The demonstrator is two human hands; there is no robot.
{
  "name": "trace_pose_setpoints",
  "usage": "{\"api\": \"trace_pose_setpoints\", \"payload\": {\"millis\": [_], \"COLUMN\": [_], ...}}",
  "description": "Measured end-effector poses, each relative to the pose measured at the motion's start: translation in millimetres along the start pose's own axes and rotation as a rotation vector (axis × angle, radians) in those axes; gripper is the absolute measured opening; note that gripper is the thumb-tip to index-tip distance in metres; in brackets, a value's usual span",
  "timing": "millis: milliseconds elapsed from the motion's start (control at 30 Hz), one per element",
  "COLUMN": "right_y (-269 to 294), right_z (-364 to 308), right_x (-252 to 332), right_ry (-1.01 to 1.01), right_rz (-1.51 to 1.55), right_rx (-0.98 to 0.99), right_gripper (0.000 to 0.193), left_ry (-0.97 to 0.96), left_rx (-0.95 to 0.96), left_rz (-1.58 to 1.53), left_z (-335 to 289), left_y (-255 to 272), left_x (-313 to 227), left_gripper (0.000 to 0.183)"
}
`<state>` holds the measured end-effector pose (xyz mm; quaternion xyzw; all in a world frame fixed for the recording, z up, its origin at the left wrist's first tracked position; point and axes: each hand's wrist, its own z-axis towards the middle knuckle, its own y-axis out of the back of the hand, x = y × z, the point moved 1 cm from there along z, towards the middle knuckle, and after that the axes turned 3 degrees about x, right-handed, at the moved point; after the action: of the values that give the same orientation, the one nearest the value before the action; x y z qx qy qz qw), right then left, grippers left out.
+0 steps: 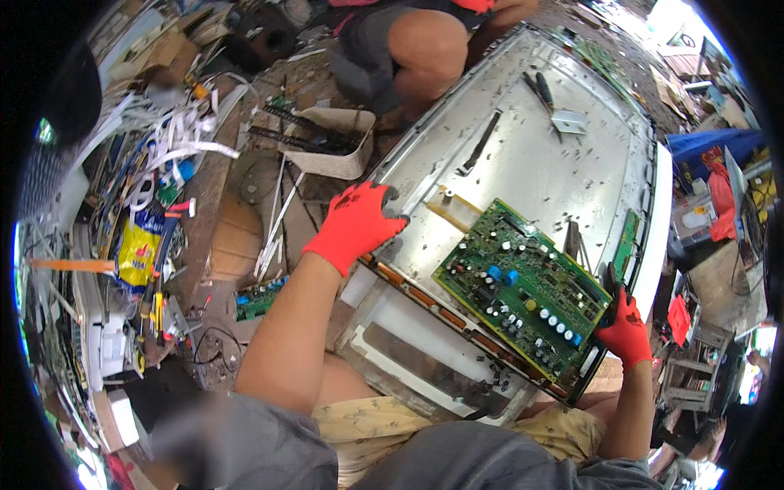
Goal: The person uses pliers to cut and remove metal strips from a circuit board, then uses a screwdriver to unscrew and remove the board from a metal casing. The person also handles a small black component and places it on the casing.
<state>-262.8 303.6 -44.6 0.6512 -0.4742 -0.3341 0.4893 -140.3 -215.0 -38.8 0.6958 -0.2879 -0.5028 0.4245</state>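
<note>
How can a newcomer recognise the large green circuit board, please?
Find the big silver panel. On its near part, beside the red-gloved right hand, lies the circuit board. Unlike the narrow green strip near the panel's right edge, it is broad, with blue and white components.

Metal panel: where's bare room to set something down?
Metal panel: mostly bare between the black strip and metal bracket, and left of the strip; both look speckled. Crowded: near right, under the large green board; right edge, by the narrow green board and right hand.
</note>
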Motion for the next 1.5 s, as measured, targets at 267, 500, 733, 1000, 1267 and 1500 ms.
{"api": "trace_pose_setpoints", "payload": {"millis": [267,500,733,1000,1267,1500], "right_y": [1,10,5,6,0,-1], "right_z": [1,4,7,7,8,10], "right_x": [0,10,4,4,0,-4], "right_ry": [-0.041,-0.092,-0.106,-0.118,-0.095,-0.065], "right_rz": [-0.009,0.052,0.02,0.036,0.019,0.061], "right_rx": [0.015,0.037,0.042,0.055,0.03,0.036], "right_gripper": [0.098,0.094,0.094,0.093,0.09,0.088], "left_ry": [0.031,-0.011,-0.021,0.002,-0.023,0.033], "left_rx": [-0.026,-0.088,-0.195,0.015,-0.174,-0.06], "left_rz": [0.275,0.273,0.15,0.121,-0.127,-0.022], "left_z": [7,13,14,13,16,13], "left_y": [-37,-52,-55,-21,-4,2], "left_x": [-18,-17,-14,-20,7,-20], "left_gripper": [0.048,0.039,0.03,0.028,0.024,0.033]}}
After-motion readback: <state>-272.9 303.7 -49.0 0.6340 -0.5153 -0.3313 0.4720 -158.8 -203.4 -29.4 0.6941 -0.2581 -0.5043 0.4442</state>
